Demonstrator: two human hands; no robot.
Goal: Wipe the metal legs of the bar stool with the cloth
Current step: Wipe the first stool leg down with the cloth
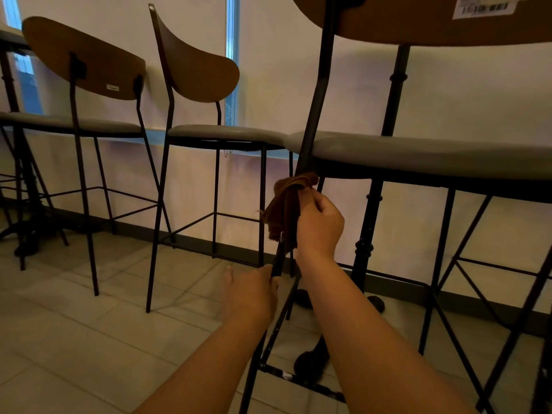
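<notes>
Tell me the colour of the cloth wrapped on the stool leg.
Brown: the cloth, held by the right hand, shows best in the head view.

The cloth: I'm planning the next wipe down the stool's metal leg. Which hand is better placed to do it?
Right. The right hand already grips the cloth wrapped against the leg just below the seat. The left hand holds the bare leg lower down, probably steadying it.

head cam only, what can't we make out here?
- Barcode label: print too small to read.
- Stool leg under the brown cloth: hidden by cloth and right hand.
- Left hand fingers: behind the leg, grip unclear.
- Leg's foot: cut off by the bottom edge.
</notes>
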